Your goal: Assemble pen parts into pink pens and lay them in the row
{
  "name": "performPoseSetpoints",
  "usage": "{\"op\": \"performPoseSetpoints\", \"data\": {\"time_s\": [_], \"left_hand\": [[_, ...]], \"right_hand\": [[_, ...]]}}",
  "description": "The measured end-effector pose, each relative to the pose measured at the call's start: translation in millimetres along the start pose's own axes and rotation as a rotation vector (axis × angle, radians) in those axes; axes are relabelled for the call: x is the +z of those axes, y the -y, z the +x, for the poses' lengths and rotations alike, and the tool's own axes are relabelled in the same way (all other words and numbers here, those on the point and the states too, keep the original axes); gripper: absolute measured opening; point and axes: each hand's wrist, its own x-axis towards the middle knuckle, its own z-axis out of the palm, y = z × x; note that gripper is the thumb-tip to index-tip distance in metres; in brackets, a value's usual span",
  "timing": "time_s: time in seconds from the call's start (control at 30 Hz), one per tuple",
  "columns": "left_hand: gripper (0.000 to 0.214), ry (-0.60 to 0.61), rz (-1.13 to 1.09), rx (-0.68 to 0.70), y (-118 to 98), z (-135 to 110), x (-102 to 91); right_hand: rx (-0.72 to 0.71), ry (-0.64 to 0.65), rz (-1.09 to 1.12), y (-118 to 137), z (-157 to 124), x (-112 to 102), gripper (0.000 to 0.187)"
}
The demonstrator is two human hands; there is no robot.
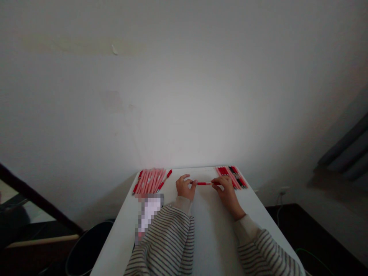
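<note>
My left hand [185, 187] and my right hand [225, 188] hold one red pen [204, 183] between them above the white table [212, 230]. Each hand pinches one end, and the pen lies level from left to right. A row of several pink and red pens [151, 181] lies at the far left of the table. A second batch of several red and black pens [232, 176] lies at the far right, just beyond my right hand. Striped sleeves cover both my forearms.
A blurred-out white object [148, 216] lies on the table by my left sleeve. A dark round bin [86, 249] stands on the floor to the left of the table. A bare wall rises right behind the table. A cable and wall socket [283, 190] are at the right.
</note>
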Motion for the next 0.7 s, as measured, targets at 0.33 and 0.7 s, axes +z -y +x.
{"op": "performPoseSetpoints", "data": {"time_s": [0.33,0.7], "left_hand": [[0.005,0.046,-0.033,-0.004,-5,1,-3.5],[0.002,0.119,-0.069,-0.046,-14,2,-10.5]], "right_hand": [[-0.030,0.012,-0.088,-3,0,1,0.025],[0.009,0.085,-0.165,5,-2,-4,0.024]]}}
